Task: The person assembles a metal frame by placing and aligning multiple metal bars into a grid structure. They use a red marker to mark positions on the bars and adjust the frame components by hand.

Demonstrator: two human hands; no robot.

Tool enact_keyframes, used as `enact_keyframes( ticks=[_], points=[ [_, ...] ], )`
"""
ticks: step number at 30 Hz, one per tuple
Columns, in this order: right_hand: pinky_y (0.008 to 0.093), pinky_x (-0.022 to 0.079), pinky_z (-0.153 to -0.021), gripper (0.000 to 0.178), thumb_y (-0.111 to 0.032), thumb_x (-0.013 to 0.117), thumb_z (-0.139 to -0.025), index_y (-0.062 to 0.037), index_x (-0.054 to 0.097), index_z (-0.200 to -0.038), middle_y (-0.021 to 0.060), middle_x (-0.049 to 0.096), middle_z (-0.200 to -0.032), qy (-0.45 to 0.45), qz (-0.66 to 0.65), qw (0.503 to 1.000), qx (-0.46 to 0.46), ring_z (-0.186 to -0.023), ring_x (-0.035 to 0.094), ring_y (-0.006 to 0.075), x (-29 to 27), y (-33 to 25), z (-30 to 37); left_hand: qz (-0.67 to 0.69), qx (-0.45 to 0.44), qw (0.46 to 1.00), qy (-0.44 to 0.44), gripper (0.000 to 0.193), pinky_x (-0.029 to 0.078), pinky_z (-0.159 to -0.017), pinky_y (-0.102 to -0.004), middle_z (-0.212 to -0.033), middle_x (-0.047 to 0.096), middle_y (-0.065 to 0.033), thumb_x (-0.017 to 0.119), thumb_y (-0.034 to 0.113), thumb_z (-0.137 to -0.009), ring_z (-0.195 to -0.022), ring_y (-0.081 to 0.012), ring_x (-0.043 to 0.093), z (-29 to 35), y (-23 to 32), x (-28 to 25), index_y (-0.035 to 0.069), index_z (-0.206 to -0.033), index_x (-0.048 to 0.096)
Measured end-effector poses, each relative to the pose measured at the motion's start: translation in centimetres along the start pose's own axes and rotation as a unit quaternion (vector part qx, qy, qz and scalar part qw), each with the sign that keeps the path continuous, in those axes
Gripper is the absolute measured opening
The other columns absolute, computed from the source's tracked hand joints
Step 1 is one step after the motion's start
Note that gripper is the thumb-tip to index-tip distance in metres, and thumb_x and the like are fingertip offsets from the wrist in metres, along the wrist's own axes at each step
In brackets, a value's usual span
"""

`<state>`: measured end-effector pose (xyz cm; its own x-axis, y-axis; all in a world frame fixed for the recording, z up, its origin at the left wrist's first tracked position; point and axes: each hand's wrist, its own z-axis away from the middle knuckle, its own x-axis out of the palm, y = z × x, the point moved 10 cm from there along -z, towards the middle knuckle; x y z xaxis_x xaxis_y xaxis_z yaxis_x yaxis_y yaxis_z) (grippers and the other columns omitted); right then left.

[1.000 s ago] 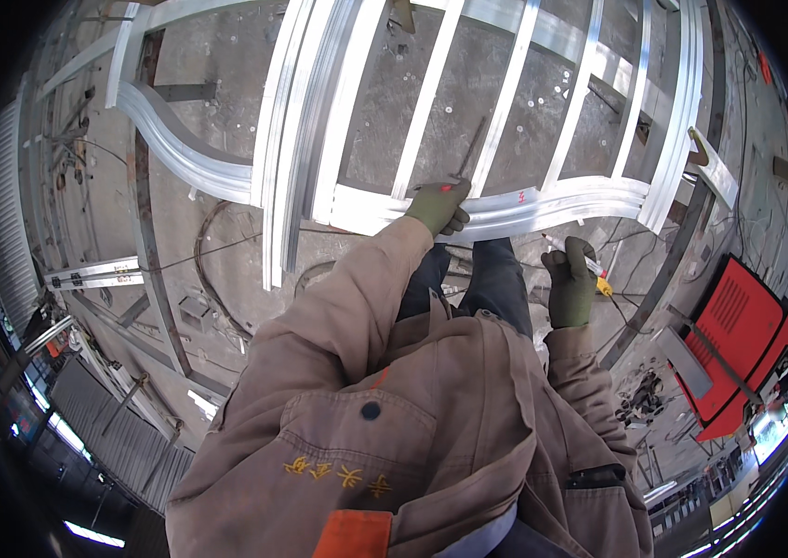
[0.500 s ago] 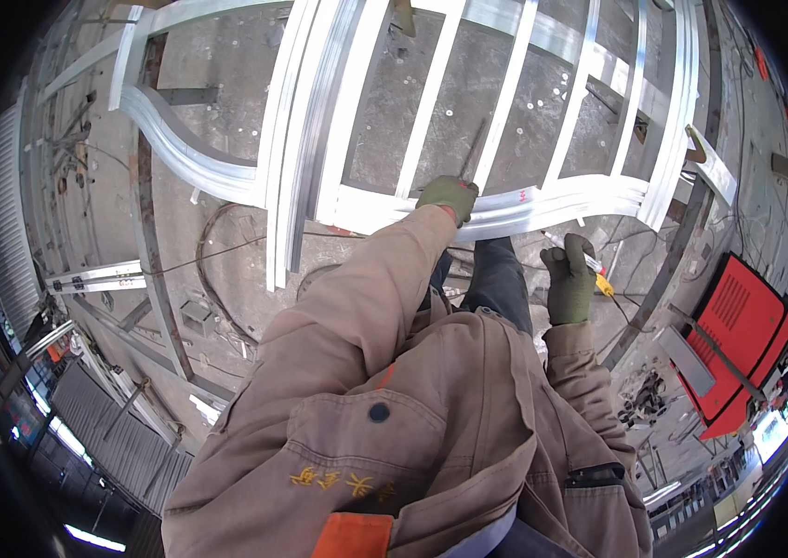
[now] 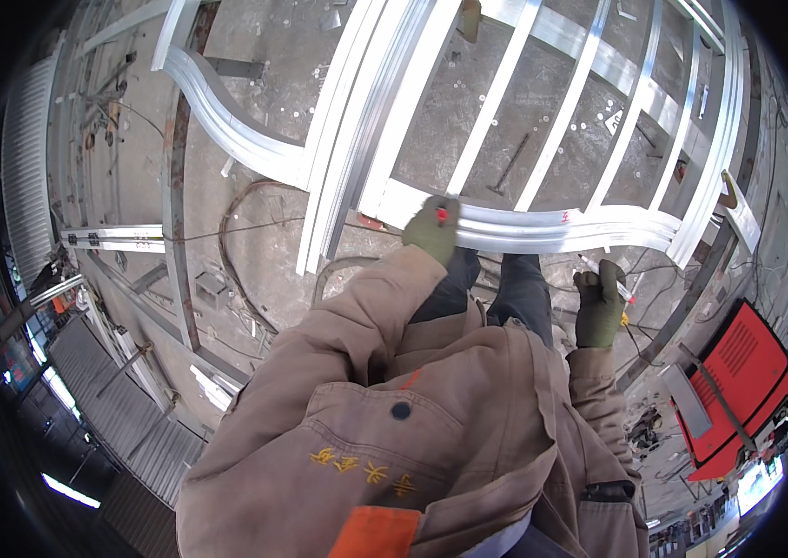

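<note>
A silver metal frame (image 3: 542, 232) lies ahead of me, its near rail curved and its slats running away from me. My left hand (image 3: 431, 230), in a green glove, is closed at the near rail beside a slat's end. A small red piece (image 3: 441, 215) shows at its fingers; its kind is too small to tell. To the right, just off the near side of the rail, my right hand (image 3: 601, 305), also gloved in green, is closed around a white marker (image 3: 623, 290) with a red end. Red marks (image 3: 565, 217) show on the rail.
Tall grooved profiles (image 3: 357, 121) stand left of the slats, joined to another curved rail (image 3: 236, 135). Rusty steel beams (image 3: 177, 205) support the work on the left. Cables (image 3: 236, 279) lie on the floor. A red panel (image 3: 742, 381) is at the right.
My left hand has drawn back left along the near rail, away from the slat where it was. The view has shifted, and my right hand still grips the marker.
</note>
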<state>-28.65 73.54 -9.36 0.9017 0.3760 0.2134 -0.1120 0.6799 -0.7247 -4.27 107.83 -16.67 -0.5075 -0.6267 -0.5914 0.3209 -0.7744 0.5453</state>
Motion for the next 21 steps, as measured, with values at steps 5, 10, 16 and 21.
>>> enact_keyframes(
  ticks=[5,10,16,21],
  points=[
    [0.0352,0.065,-0.087,0.02,-0.018,0.085,-0.109,-0.0078,0.072,-0.119,0.0015,0.066,-0.101,-0.047,0.103,0.991,-0.078,-0.089,0.069,0.0128,3.1,0.3,0.2,0.02,-0.018,0.992,-0.122,0.053,0.061,-0.101,-0.0514,-0.124,0.084,-0.0237,0.059,0.052,-0.115,-0.114,-0.0428,0.081,-5.0,-2.2,0.9,0.009,-0.138,0.081],
    [0.0349,0.065,-0.087,0.022,-0.02,0.084,-0.11,-0.0057,0.071,-0.121,0.0014,0.067,-0.097,-0.015,0.051,0.998,-0.018,-0.086,0.07,0.0138,4.7,0.5,0.2,0.024,-0.091,0.966,-0.24,0.043,0.062,-0.08,-0.0457,-0.1,0.082,-0.0159,0.066,0.043,-0.111,-0.082,-0.0304,0.076,-7.9,-2.1,2.4,0.006,-0.123,0.085],
    [0.0342,0.065,-0.083,0.02,-0.021,0.081,-0.112,-0.0081,0.071,-0.124,0.001,0.07,-0.102,-0.002,0.09,0.994,-0.057,-0.087,0.071,0.0132,5.6,0.0,0.4,-0.312,0.152,0.906,-0.242,0.039,0.06,-0.102,-0.0548,-0.11,0.086,-0.0159,0.06,0.041,-0.108,-0.114,-0.0369,0.081,-9.1,-0.8,3.6,0.013,-0.109,0.086],
    [0.0353,0.063,-0.084,0.02,-0.022,0.082,-0.11,-0.0089,0.07,-0.119,0.0014,0.07,-0.095,-0.019,0.022,0.999,-0.034,-0.086,0.07,0.0143,4.8,-1.1,0.6,-0.241,0.037,0.941,-0.235,0.051,0.056,-0.115,-0.0554,-0.141,0.079,-0.0224,0.06,0.048,-0.108,-0.134,-0.0441,0.074,-7.6,1.2,2.4,0.012,-0.134,0.085]
  ],
)
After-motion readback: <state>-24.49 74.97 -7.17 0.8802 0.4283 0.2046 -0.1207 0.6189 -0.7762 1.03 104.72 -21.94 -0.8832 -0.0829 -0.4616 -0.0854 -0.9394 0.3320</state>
